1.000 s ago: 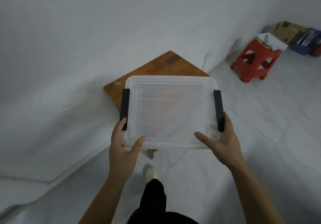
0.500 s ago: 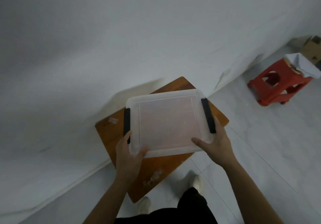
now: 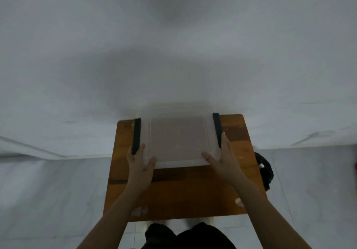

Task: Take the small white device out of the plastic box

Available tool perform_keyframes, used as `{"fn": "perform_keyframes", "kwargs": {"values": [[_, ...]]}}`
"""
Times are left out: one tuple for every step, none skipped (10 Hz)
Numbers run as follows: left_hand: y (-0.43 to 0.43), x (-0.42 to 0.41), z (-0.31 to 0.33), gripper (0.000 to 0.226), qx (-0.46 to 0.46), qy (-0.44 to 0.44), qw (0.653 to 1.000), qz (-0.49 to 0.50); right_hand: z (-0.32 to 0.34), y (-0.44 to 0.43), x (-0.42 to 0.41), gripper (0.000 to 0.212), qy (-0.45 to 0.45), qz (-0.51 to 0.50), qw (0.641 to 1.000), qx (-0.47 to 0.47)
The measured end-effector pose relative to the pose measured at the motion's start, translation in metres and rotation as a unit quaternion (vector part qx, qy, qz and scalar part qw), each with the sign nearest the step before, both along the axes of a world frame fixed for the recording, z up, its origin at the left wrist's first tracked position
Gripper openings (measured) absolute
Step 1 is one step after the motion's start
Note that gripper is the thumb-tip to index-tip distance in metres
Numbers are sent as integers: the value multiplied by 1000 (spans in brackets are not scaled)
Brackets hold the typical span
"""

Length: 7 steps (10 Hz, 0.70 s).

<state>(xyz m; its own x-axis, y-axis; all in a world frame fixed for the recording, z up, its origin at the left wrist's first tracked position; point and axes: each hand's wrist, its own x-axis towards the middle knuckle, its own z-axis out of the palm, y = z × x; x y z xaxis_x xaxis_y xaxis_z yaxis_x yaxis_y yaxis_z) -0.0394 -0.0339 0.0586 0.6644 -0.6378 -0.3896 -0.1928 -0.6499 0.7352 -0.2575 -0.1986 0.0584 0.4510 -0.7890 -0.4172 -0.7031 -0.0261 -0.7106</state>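
Note:
A clear plastic box (image 3: 177, 140) with a lid and two black side latches sits over the far half of a small wooden table (image 3: 185, 188), against the white wall. My left hand (image 3: 140, 163) grips the box's near left corner, just below the left latch (image 3: 136, 135). My right hand (image 3: 222, 158) holds the near right corner beside the right latch (image 3: 217, 129). The lid is on. No small white device shows through the blurred plastic.
The white wall (image 3: 173, 45) rises right behind the table. A dark round object (image 3: 263, 169) lies on the tiled floor at the table's right edge. Pale smudges mark the table's near edge (image 3: 139, 211). My dark-clad legs are below.
I have carried the box forward and brought it down over the far part of the table. The view swung to face the wall squarely, and the red stool has left the frame.

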Motion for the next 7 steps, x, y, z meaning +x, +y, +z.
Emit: {"fn": "perform_keyframes", "kwargs": {"values": [[-9,4,-5,90,30,-8,999,-27,-3,-10,2,106,16,42,999,-17],[-14,11,-5,109,75,-36,995,-51,-7,-10,3,104,32,66,997,-32],[-14,9,-1,113,79,-70,992,-73,-5,-10,4,105,42,80,996,-28],[-11,8,-1,113,93,-96,986,-103,-4,-11,3,104,60,66,995,-39],[-9,13,-4,120,138,-192,957,-171,-2,-8,5,104,77,60,994,-47],[-10,16,-5,132,157,-197,947,-199,-2,-15,6,107,110,62,992,-21],[-12,17,-5,134,151,-183,952,-191,28,-37,13,100,104,82,990,-50]]}}
